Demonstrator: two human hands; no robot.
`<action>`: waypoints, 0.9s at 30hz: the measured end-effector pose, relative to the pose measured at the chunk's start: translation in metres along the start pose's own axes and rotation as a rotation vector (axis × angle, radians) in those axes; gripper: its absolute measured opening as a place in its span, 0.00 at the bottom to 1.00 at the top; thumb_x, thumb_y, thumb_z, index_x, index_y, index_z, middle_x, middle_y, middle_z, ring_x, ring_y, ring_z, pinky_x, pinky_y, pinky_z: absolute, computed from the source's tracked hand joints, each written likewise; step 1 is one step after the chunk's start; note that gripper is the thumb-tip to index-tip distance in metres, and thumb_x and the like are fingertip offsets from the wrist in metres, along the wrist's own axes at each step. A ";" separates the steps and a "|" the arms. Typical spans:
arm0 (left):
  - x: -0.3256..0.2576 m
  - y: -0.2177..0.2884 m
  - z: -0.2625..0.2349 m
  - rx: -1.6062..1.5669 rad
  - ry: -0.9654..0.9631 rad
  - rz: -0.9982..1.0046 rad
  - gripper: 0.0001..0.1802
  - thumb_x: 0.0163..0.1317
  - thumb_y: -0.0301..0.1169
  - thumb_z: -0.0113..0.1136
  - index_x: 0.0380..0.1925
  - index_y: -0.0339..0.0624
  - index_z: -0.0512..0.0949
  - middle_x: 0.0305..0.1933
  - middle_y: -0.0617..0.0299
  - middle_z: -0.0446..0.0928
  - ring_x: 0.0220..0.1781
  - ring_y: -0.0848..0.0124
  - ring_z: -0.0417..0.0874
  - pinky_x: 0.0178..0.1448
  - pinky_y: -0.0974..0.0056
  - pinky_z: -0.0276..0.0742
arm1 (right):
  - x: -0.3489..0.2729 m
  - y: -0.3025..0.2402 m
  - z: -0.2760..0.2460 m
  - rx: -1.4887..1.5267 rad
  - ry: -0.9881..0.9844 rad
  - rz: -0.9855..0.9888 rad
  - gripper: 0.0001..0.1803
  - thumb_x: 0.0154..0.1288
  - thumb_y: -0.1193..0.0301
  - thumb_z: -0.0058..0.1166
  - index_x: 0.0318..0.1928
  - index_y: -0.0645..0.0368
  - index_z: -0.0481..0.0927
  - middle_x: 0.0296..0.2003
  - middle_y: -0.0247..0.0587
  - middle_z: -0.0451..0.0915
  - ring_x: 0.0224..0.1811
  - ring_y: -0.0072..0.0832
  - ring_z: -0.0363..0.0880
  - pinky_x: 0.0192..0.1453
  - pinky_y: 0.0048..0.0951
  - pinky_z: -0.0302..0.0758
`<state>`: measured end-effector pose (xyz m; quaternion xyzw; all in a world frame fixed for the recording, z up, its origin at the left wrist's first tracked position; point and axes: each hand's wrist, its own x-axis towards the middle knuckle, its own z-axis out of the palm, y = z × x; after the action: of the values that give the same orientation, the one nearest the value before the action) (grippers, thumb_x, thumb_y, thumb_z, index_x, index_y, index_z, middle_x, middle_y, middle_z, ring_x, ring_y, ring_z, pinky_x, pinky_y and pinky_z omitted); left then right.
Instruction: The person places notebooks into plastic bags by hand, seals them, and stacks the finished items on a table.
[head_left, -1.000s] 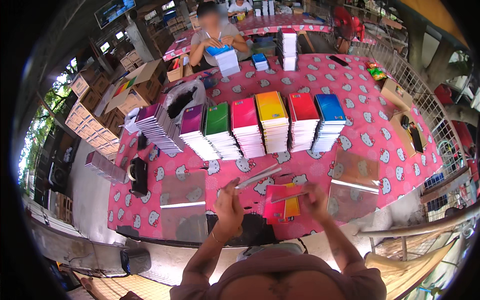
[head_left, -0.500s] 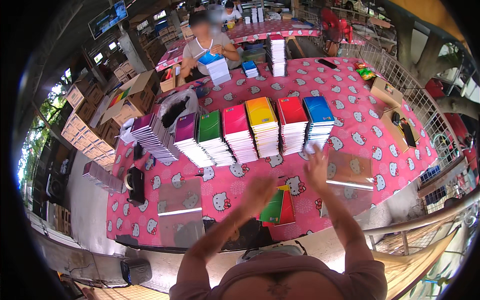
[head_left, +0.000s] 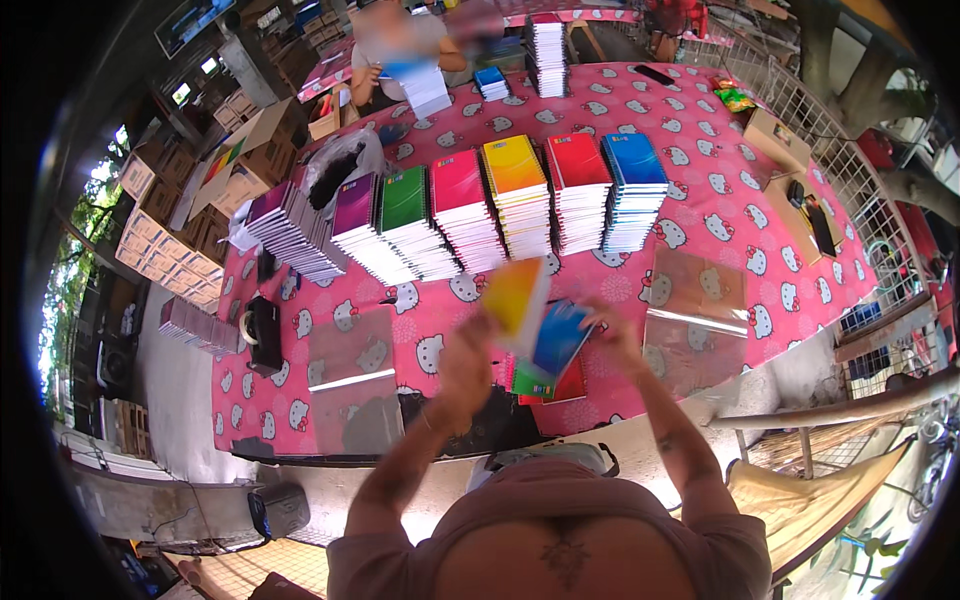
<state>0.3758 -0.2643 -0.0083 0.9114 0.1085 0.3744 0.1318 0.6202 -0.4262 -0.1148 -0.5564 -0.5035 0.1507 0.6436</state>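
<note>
At the left on the pink, cat-patterned tablecloth stands a black tape dispenser, and to its right a clear flat plastic sheet with a bright glare line lies near the table's front edge. Next comes the left hand, its fingers closed on the lower left edge of a yellow-covered spiral notebook; the notebook rises from the fingertips toward the far right, tilted, its white pages showing along the right side. That forearm reaches up from the near edge and leans right, the hand raised with its fingers pointing away; motion blurs the exact finger placement. Below and slightly right of the yellow notebook, a green-covered notebook lies partly covered, overlapping a red-covered notebook. Above these, a blue-covered notebook slants with its upper right corner pinched in the right hand, so most of it extends left and near from the grip. The right forearm angles inward from the near right, fingers pointing left. Farther right, another clear plastic sheet lies flat, well apart from the notebooks in hand.
</note>
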 end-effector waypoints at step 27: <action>0.036 -0.100 -0.066 0.365 -0.054 0.255 0.22 0.56 0.20 0.57 0.54 0.40 0.80 0.40 0.53 0.84 0.31 0.62 0.84 0.38 0.56 0.82 | 0.048 -0.096 0.117 0.927 0.194 0.624 0.22 0.74 0.67 0.53 0.64 0.57 0.69 0.58 0.44 0.72 0.62 0.37 0.72 0.66 0.43 0.72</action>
<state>0.3435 -0.1490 0.0282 0.9362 0.0549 0.3375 -0.0806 0.5107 -0.3558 -0.0227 -0.3493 -0.1348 0.4873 0.7889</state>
